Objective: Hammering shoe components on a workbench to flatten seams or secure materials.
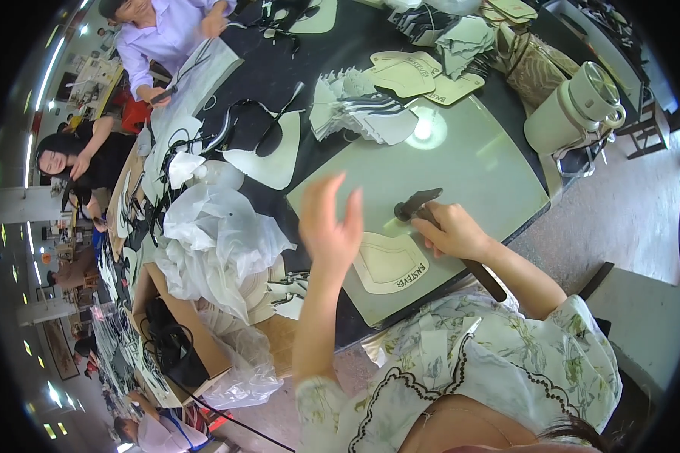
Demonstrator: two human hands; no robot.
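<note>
My right hand [459, 231] grips a hammer [415, 204], its dark head over the smooth pale green board [461, 166] and its handle sticking out behind my wrist. Just below the hammer a cream-coloured flat cut piece [387, 264], with an outline and dark lettering on it, lies on the board. Raised to the left of that piece is my left hand [331, 226], a little blurred, fingers stretched apart and nothing in them.
Stacked pale cut pieces [359, 109] and cream templates [408, 74] sit at the board's far edge. A large cream thermos jug [574, 113] stands at the right. Crumpled plastic bags [211, 234] and a cardboard box [177, 340] are at the left. Across the table works a person in a lilac shirt [155, 34].
</note>
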